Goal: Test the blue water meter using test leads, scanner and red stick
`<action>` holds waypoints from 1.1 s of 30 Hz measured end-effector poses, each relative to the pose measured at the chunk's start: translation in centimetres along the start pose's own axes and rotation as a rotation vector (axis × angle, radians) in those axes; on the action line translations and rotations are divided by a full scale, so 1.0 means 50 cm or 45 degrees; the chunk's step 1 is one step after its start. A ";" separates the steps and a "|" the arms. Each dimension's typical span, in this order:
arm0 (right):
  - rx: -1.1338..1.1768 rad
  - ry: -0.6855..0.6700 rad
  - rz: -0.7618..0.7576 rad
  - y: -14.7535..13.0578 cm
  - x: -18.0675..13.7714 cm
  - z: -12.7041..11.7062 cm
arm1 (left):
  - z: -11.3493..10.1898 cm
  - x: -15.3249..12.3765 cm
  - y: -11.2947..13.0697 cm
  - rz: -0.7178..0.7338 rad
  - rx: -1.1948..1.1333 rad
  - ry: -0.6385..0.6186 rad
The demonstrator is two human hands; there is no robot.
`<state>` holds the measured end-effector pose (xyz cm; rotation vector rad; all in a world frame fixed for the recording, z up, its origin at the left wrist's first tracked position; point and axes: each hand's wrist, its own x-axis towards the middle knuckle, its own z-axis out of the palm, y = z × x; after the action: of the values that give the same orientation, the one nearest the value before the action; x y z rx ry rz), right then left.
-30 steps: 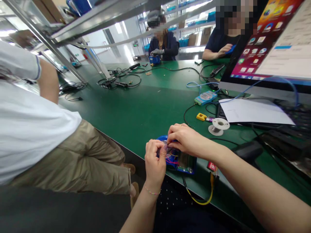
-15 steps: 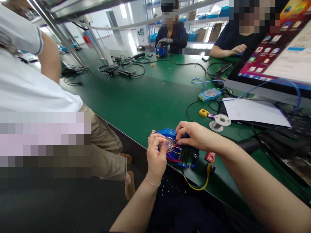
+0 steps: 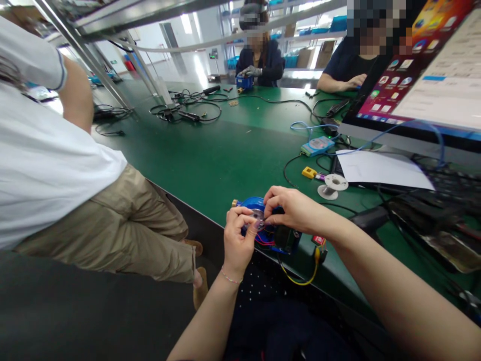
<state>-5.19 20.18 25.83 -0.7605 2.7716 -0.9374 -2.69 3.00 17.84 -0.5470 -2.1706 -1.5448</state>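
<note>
A blue water meter (image 3: 256, 201) with a brass fitting (image 3: 235, 203) lies at the table's near edge. Its round clear dial part and some thin red wires (image 3: 266, 242) are exposed, next to a dark display unit (image 3: 284, 237). My left hand (image 3: 239, 235) is closed in a pinch over the dial, on thin wires. From the right, my right hand (image 3: 284, 206) pinches at the same wires, its fingertips almost touching the left thumb. The wire ends are hidden by the fingers. A yellow and black cable (image 3: 314, 265) loops below the meter to a small red battery (image 3: 319, 240).
A solder spool (image 3: 332, 186), a yellow tag (image 3: 308, 172) and a blue adapter box (image 3: 317, 146) sit to the right. Behind them are paper (image 3: 383, 168) and a monitor (image 3: 417, 80). Tangled cables (image 3: 188, 113) lie farther back. A person in white (image 3: 63, 165) stands left; two others sit opposite.
The whole view has shifted slightly. Both hands stay pinched together over the meter, with the fingertips a little closer and the white wires less visible. The person opposite has moved a gloved hand slightly.
</note>
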 end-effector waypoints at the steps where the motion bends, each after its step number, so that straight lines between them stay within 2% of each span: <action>1: 0.024 0.047 -0.007 0.002 -0.009 -0.007 | -0.001 -0.002 -0.002 0.010 -0.003 -0.005; 3: 0.022 0.234 0.056 0.013 -0.038 -0.027 | -0.002 -0.006 -0.006 0.022 -0.006 -0.002; 5: -0.121 0.453 0.314 0.029 -0.081 -0.042 | -0.001 -0.009 -0.011 0.029 0.007 0.013; 6: -0.237 0.489 0.499 0.038 -0.104 -0.042 | -0.001 -0.011 -0.014 0.037 0.021 0.020; 7: -0.363 0.445 0.692 0.047 -0.126 -0.037 | 0.000 -0.012 -0.017 0.050 0.037 0.026; 9: -0.566 0.203 1.020 0.059 -0.160 -0.009 | 0.001 -0.013 -0.021 0.092 0.068 0.041; 11: -0.649 0.000 1.190 0.065 -0.173 0.034 | 0.002 -0.012 -0.025 0.124 0.091 0.056; 12: -0.659 -0.026 1.233 0.067 -0.172 0.056 | 0.002 -0.012 -0.026 0.130 0.098 0.061; 14: -0.665 0.027 1.281 0.070 -0.160 0.090 | 0.002 -0.011 -0.026 0.134 0.105 0.052; 17: -0.688 0.135 1.347 0.081 -0.132 0.109 | 0.001 -0.012 -0.026 0.139 0.108 0.022; 20: -0.680 0.189 1.378 0.100 -0.112 0.105 | 0.002 -0.013 -0.026 0.146 0.105 0.019; 25: -0.644 0.222 1.315 0.129 -0.098 0.101 | 0.002 -0.016 -0.027 0.163 0.116 0.054; 30: -0.598 0.259 1.252 0.143 -0.108 0.098 | 0.001 -0.014 -0.028 0.163 0.106 0.042; 33: -0.459 0.295 1.189 0.145 -0.125 0.077 | -0.001 -0.011 -0.024 0.174 0.125 0.039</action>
<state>-1.85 26.18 18.13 0.6539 2.9601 -0.3456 -2.86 2.54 16.60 -0.6217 -2.1262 -1.3593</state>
